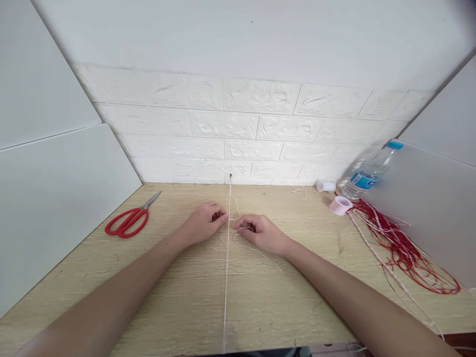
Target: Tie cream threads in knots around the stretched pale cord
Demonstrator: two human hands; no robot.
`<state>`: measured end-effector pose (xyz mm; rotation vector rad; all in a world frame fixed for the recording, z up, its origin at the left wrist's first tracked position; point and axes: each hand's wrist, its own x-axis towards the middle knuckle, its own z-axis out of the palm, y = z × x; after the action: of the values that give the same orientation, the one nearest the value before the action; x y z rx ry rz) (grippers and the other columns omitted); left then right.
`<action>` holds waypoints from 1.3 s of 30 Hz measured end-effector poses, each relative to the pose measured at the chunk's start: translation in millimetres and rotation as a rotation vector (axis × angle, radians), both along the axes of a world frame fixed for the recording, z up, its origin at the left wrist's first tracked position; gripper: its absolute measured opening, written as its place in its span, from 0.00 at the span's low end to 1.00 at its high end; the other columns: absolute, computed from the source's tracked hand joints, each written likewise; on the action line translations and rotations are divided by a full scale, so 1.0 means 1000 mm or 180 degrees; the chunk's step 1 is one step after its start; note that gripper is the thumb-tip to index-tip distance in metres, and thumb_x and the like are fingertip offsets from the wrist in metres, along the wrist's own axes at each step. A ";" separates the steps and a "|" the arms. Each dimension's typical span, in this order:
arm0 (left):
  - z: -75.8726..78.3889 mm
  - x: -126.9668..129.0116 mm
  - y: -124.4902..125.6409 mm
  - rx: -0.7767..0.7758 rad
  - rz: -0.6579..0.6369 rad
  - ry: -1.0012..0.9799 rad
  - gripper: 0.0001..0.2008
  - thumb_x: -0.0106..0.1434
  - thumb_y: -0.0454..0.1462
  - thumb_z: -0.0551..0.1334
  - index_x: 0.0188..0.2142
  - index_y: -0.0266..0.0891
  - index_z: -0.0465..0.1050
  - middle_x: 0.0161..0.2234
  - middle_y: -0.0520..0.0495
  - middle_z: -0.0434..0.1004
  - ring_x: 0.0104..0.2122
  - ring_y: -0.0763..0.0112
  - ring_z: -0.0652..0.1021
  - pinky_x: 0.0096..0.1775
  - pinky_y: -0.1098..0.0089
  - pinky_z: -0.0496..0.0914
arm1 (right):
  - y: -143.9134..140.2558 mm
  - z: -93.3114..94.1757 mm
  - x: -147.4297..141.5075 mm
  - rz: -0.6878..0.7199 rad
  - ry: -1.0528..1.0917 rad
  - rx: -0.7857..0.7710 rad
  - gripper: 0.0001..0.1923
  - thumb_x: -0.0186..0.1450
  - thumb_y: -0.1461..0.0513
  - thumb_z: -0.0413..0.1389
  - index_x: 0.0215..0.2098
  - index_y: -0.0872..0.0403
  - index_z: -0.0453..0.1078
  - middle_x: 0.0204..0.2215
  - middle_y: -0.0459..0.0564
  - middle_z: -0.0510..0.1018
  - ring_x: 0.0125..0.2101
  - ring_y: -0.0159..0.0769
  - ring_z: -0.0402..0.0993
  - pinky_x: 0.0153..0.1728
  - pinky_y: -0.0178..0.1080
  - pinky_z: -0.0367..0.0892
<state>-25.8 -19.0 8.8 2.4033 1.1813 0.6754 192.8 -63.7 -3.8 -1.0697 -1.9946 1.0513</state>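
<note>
A pale cord [226, 277] runs taut from a small dark fixing point [230, 175] at the wall's foot toward the table's front edge. Its far end looks braided or knotted. Just left of the cord, my left hand [208, 218] pinches a thin thread between thumb and index finger. On the right side, my right hand [258, 230] has its fingertips closed on a thin pale thread [262, 254], whose loose tail trails over the table. A loop of this thread [238, 204] arches around the cord above the hands. The exact crossing between the fingertips is too fine to make out.
Red-handled scissors [128, 221] lie at the left. At the right are a white spool [326, 186], a pink spool [340, 205], a water bottle [366, 176] and a tangle of red cords [403, 248]. A white brick-patterned wall [208, 121] closes the back.
</note>
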 end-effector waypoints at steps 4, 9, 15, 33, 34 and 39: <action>0.000 0.000 0.000 -0.0001 0.0024 -0.0009 0.14 0.64 0.45 0.54 0.29 0.40 0.71 0.27 0.50 0.68 0.30 0.69 0.70 0.34 0.67 0.64 | -0.001 0.001 0.000 0.0014 -0.0051 0.0043 0.11 0.63 0.66 0.51 0.40 0.54 0.74 0.29 0.45 0.74 0.26 0.29 0.63 0.27 0.33 0.59; 0.001 0.001 -0.002 -0.0012 0.0035 -0.0026 0.14 0.64 0.44 0.54 0.29 0.40 0.71 0.27 0.50 0.69 0.30 0.69 0.69 0.35 0.67 0.64 | -0.001 0.000 0.001 0.0023 -0.0032 0.0046 0.11 0.63 0.66 0.51 0.40 0.54 0.74 0.30 0.46 0.74 0.27 0.29 0.64 0.28 0.33 0.59; 0.001 0.001 -0.002 -0.0015 0.0021 0.0006 0.14 0.65 0.45 0.54 0.29 0.39 0.71 0.27 0.49 0.68 0.30 0.69 0.69 0.35 0.67 0.64 | -0.001 0.000 0.001 0.0036 -0.0035 0.0033 0.11 0.63 0.66 0.51 0.40 0.55 0.74 0.31 0.47 0.75 0.28 0.30 0.65 0.29 0.33 0.60; -0.001 0.001 -0.001 -0.0014 0.0022 -0.0049 0.14 0.64 0.45 0.54 0.29 0.40 0.71 0.27 0.49 0.69 0.30 0.68 0.70 0.34 0.67 0.64 | -0.001 0.000 0.001 0.0018 -0.0061 0.0027 0.12 0.63 0.66 0.50 0.40 0.54 0.74 0.31 0.46 0.75 0.27 0.30 0.64 0.28 0.33 0.60; -0.001 0.001 -0.001 -0.0013 0.0022 -0.0049 0.14 0.64 0.45 0.55 0.29 0.40 0.71 0.27 0.49 0.69 0.30 0.68 0.69 0.34 0.67 0.64 | -0.001 0.000 0.001 0.0021 -0.0060 0.0029 0.12 0.62 0.66 0.50 0.40 0.54 0.74 0.31 0.47 0.75 0.27 0.30 0.64 0.28 0.33 0.60; 0.001 0.001 -0.001 -0.0007 0.0006 -0.0071 0.14 0.64 0.45 0.54 0.29 0.40 0.71 0.26 0.49 0.69 0.30 0.68 0.69 0.34 0.66 0.64 | -0.002 0.000 0.001 0.0020 -0.0063 0.0036 0.12 0.62 0.66 0.51 0.40 0.54 0.74 0.30 0.46 0.75 0.27 0.30 0.64 0.28 0.33 0.59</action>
<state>-24.6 -20.4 9.8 2.3871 1.1747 0.6991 193.4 -65.4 -3.5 -1.0722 -2.0185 1.0354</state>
